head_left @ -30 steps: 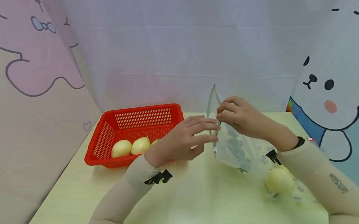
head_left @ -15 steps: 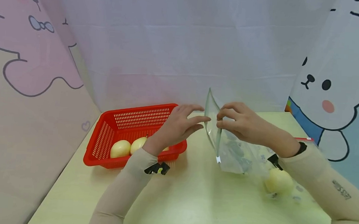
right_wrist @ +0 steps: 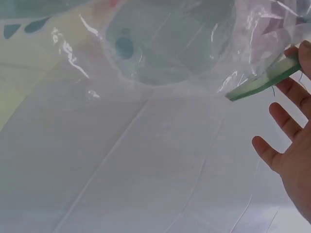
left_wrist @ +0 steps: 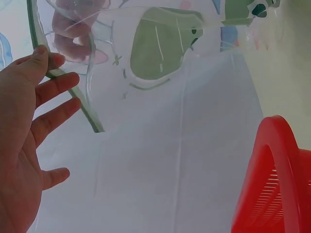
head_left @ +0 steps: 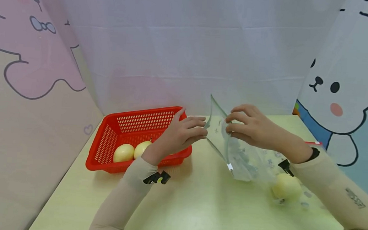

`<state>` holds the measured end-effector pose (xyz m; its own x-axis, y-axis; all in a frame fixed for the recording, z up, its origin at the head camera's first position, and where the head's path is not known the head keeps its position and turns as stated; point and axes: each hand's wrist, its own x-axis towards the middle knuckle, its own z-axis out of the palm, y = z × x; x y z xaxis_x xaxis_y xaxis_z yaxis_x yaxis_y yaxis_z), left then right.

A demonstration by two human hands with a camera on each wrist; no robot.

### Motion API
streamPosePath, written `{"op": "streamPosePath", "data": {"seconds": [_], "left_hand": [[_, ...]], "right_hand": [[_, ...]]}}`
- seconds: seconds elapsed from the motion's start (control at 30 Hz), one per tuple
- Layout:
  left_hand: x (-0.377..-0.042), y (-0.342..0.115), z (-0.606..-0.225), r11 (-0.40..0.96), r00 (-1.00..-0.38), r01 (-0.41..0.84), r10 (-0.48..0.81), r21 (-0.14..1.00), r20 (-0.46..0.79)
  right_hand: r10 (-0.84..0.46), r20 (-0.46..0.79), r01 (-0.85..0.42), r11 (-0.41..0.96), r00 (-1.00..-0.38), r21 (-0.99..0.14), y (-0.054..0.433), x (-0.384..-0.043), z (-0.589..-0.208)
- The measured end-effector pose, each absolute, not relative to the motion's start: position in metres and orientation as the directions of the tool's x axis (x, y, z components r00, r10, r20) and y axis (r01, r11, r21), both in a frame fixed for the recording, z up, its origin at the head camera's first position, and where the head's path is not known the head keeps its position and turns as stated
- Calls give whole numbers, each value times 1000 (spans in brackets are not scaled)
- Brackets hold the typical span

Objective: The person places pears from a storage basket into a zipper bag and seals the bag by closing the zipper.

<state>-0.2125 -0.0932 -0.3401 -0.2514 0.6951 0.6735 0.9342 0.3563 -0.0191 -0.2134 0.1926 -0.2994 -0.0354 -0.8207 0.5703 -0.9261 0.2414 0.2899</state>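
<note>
A clear zip bag (head_left: pixel 239 163) with a green-edged mouth and a white slider is held up over the table, its mouth spread apart. My left hand (head_left: pixel 182 132) pinches the near left edge of the mouth between thumb and index finger; the left wrist view shows the green strip (left_wrist: pixel 86 109) there and the other fingers spread. The opposite edge is pinched by my right hand (head_left: pixel 253 128), its remaining fingers extended in the right wrist view. Printed green shapes (left_wrist: pixel 158 46) show on the bag's film. No fruit is visible inside it.
To the left, a red plastic basket (head_left: pixel 105 138) holds pale yellow pears (head_left: pixel 124 153), partly hidden by my left arm. Under my right forearm another pear (head_left: pixel 287 186) lies in a clear printed bag with a red strip (head_left: pixel 313 142). White cloth (head_left: pixel 175 50) hangs behind the table.
My left hand drew back left from the bag's mouth, then took hold of its left edge. The mouth has widened, and the right hand has shifted slightly right and down.
</note>
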Motion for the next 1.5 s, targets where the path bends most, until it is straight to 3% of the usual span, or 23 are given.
{"op": "streamPosePath", "data": {"seconds": [0.2,0.47,0.63,0.77,0.87,1.13,1.27,1.5], "left_hand": [[-208,-108,-349,389,-265,921,674,-27,689],[-206,-129,-361,444,-328,896,650,8,685],[-206,-136,-367,448,-326,894,645,5,691],[-206,-135,-372,451,-328,892,650,-1,686],[-205,-132,-376,470,-348,883,662,-6,664],[-205,-130,-393,559,-511,827,709,54,487],[-205,-132,-402,583,-572,807,728,99,377],[-206,-141,-401,562,-588,807,742,180,321]], "right_hand": [[-775,627,-935,274,-76,226,207,-214,-294],[-731,658,-914,371,-179,164,237,-211,-285],[-708,677,-918,377,-200,123,245,-208,-283],[-707,675,-928,361,-209,90,243,-203,-280],[-713,677,-939,330,-181,96,237,-199,-280],[-755,648,-959,248,-103,137,210,-197,-295],[-776,620,-963,242,-117,122,201,-197,-301],[-785,603,-957,265,-145,114,196,-198,-303]]}}
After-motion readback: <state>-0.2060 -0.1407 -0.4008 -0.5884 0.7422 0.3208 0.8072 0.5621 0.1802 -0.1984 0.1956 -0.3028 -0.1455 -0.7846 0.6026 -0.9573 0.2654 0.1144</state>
